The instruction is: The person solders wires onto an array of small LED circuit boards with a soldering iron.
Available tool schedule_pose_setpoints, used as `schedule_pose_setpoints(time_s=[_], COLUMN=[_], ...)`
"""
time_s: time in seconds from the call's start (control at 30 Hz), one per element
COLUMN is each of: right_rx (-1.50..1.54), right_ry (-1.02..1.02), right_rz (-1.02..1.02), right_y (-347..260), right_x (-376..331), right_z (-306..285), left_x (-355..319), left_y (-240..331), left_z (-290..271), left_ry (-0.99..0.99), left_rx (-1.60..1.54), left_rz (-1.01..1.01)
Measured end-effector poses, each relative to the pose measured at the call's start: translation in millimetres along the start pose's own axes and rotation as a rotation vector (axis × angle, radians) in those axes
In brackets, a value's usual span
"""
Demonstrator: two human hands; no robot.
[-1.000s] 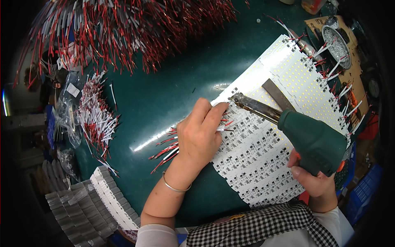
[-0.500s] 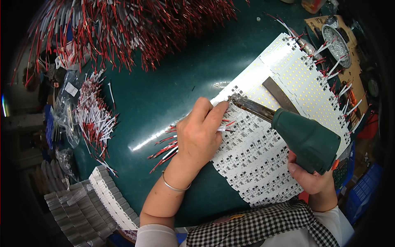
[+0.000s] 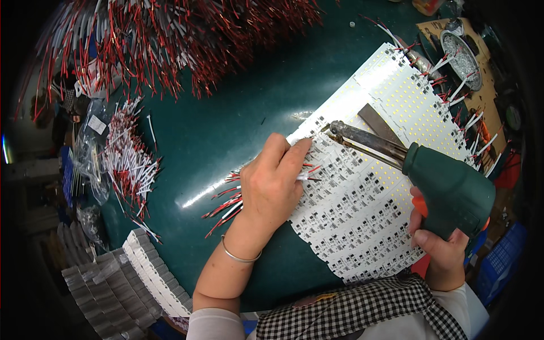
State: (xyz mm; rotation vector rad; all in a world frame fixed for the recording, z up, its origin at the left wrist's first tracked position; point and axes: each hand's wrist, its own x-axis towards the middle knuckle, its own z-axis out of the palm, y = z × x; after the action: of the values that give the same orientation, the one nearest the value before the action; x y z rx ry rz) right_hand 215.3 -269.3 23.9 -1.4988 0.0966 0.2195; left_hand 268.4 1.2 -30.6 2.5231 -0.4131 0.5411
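Observation:
My left hand is closed around a bundle of red and white wires, whose ends stick out on both sides of it. Its fingertips rest at the left edge of a sheet of white LED circuit boards. In my right hand is a green soldering gun with an orange trigger. The gun's metal tip end points at the boards' upper-left edge, just right of my left fingertips. Exact contact at the tip is hard to make out. A dark flat strip lies across the boards behind the gun.
A large heap of red and white wires fills the far left, with a smaller pile below it. Stacked boards stand at the near left. A metal dish sits at the far right, and wires hang off the boards' right edge.
The soldering gun has shifted right, its tip end drawing back from my left fingertips. Its orange trigger has come into sight. My left hand stays almost in place with the wires.

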Motion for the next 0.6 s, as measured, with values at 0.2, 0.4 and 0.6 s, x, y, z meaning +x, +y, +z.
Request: schedule_pose_setpoints(time_s=[0.2,0.4,0.6], right_rx=[-0.008,-0.022,-0.187], right_ry=[0.019,-0.024,-0.352], right_rz=[0.047,0.028,-0.207], right_y=[-1.3,-1.8,9.3], right_x=[-5.5,-10.2,-0.7], right_z=[-3.1,-9.8,-24.7], left_x=[0.7,0.5,1.5], left_y=[1.2,-12.9,-12.7], left_z=[0.2,0.4,-0.6], left_ry=[0.005,-0.030,-0.068], left_rx=[0.009,-0.186,-0.162], left_rz=[0.007,-0.002,0.047])
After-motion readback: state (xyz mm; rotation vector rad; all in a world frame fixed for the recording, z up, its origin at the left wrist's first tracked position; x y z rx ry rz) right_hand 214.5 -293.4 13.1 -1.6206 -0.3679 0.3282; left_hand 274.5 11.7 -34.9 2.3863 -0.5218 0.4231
